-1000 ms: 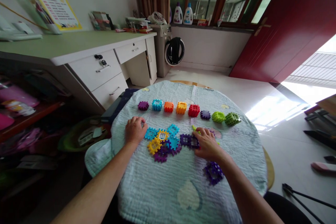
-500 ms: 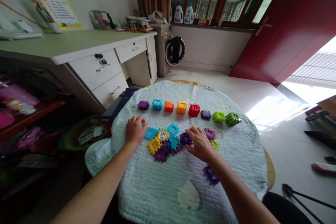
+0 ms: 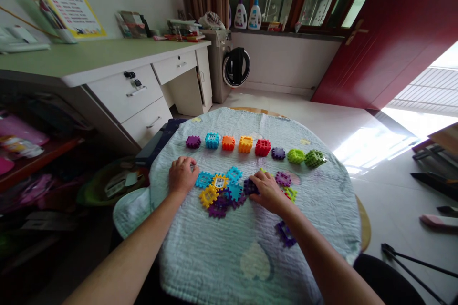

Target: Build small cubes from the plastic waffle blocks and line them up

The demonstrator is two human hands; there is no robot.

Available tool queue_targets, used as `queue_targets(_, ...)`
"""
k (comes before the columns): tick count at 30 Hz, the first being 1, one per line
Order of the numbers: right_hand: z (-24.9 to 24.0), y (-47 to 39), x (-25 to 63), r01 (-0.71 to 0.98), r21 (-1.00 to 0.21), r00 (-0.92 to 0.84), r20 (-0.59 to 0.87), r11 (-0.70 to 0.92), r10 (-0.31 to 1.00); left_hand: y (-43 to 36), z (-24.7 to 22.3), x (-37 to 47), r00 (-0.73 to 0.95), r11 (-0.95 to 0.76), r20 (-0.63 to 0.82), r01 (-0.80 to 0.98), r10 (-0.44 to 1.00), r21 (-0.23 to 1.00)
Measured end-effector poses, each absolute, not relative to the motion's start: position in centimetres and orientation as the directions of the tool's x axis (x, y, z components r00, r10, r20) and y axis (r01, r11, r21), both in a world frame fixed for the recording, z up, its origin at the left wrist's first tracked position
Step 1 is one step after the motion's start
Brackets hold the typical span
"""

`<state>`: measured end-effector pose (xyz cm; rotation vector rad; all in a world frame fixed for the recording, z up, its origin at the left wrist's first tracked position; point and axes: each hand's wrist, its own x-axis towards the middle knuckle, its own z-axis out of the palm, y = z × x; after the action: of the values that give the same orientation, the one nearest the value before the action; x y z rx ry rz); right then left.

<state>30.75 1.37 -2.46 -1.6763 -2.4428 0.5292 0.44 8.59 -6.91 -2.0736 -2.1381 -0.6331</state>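
Observation:
My left hand [image 3: 182, 175] rests on the cloth with fingers loosely bent and apart, holding nothing. Right beside it lies a blue notched building block piece [image 3: 204, 179]. My right hand [image 3: 267, 191] has its thumb and fingers around a dark purple building block piece [image 3: 249, 187], partly hidden under them. Between the hands is a loose pile: yellow pieces [image 3: 209, 196], a light blue piece [image 3: 234, 191] and purple pieces [image 3: 217, 211]. Beyond my right hand lie a purple piece [image 3: 283, 178] and a green piece [image 3: 291, 194]. A dark purple square piece [image 3: 285, 234] lies by my right forearm.
A row of assembled blocks crosses the table's far side, among them an orange block [image 3: 228, 143], a red block [image 3: 263, 147] and a green block [image 3: 315, 158]. A pale cloth [image 3: 214, 257] covers the round table. A desk [image 3: 139, 55] stands at the left.
The whole view has shifted slightly. My right hand stays at the dark purple piece, its fingers now covering more of it. My left hand keeps its place beside the blue piece.

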Motion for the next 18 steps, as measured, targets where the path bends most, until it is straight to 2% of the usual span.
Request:
queue_targets(11,-1.8,-1.1,30.2,0.890,-0.283,-0.406,-0.130,0.359,0.905,8.4,-6.6,0.6,-0.081,-0.008,0.348,0.969,0.934,0.245)
queue_targets(18,-1.6,-1.3,30.3,0.880,-0.335,-0.404,-0.153,0.337,0.902,8.4,-6.6,0.5,-0.086,-0.009,0.339,0.963,0.937,0.270)
